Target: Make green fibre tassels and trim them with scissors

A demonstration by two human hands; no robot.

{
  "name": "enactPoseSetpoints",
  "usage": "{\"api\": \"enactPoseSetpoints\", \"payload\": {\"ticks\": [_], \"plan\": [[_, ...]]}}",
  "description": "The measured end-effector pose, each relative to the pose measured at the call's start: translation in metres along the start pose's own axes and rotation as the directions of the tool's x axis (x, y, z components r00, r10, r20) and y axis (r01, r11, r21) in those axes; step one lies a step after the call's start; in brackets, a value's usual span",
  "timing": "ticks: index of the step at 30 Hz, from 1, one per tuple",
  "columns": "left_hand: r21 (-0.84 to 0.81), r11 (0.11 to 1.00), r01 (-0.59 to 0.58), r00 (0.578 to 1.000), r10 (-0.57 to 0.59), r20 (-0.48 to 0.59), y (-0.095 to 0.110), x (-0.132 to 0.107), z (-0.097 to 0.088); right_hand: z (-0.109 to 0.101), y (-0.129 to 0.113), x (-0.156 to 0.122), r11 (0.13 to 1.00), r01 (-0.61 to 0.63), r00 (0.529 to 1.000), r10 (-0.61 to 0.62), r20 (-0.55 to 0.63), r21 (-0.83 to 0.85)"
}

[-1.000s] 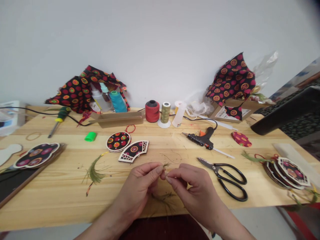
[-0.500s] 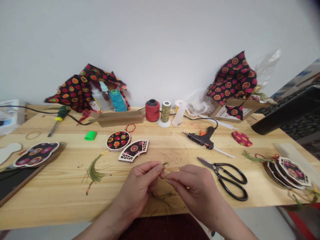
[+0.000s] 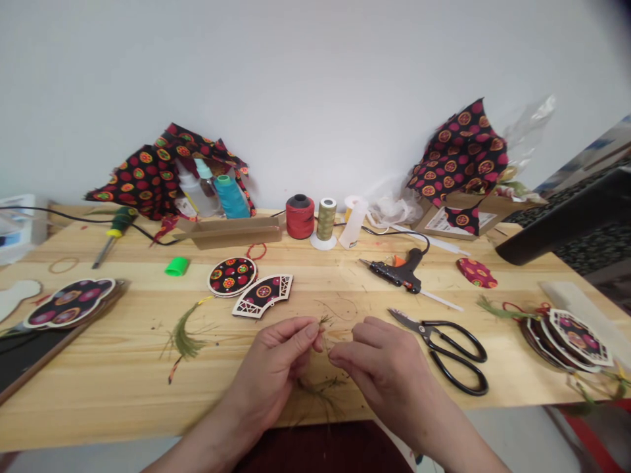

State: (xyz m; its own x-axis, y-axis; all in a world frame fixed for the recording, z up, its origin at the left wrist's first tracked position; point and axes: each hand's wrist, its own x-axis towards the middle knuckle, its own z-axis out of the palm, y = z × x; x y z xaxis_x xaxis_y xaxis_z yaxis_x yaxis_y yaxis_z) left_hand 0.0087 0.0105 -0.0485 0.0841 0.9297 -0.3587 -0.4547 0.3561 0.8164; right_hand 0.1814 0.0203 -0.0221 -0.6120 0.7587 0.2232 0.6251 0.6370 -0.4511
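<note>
My left hand [image 3: 283,358] is closed in a pinch on a bundle of olive-green threads [image 3: 324,320]; its short ends poke up past the thumb and long strands [image 3: 320,392] hang out below the palm. Close to its right, my right hand [image 3: 382,358] has finger and thumb pressed together on what looks like a fine thread end [image 3: 329,351], too thin to see clearly. Beyond the left hand lie a fan-shaped wooden piece [image 3: 263,295] and a round fabric-covered piece [image 3: 232,276] with a green tassel [image 3: 187,335]. Black-handled scissors [image 3: 446,348] rest open right of my right hand.
A glue gun [image 3: 401,270] lies behind the scissors. Spools of red thread [image 3: 300,218] and olive thread [image 3: 326,221] stand by the wall. Stacked ornaments [image 3: 574,338] lie at right, a screwdriver [image 3: 116,233] and flower-shaped piece [image 3: 71,302] at left. A green cap [image 3: 176,266] sits between.
My right hand has drawn slightly away from the left, widening the gap between the fingertips. My left hand stays almost in place with the thread bundle.
</note>
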Motion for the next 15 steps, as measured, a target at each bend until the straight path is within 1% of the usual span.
{"api": "enactPoseSetpoints", "payload": {"ticks": [5, 15], "plan": [[-0.002, 1.0, -0.003, 1.0, 0.003, -0.006, -0.001, 0.0008, -0.0002, -0.0002, 0.0007, 0.0003, 1.0, 0.018, 1.0, -0.018, -0.005, -0.02], [-0.004, 1.0, -0.004, 1.0, 0.004, -0.03, 0.0001, -0.0008, 0.0013, -0.0068, -0.0022, 0.0005, 0.999, 0.024, 0.999, -0.025, 0.038, 0.022]]}}
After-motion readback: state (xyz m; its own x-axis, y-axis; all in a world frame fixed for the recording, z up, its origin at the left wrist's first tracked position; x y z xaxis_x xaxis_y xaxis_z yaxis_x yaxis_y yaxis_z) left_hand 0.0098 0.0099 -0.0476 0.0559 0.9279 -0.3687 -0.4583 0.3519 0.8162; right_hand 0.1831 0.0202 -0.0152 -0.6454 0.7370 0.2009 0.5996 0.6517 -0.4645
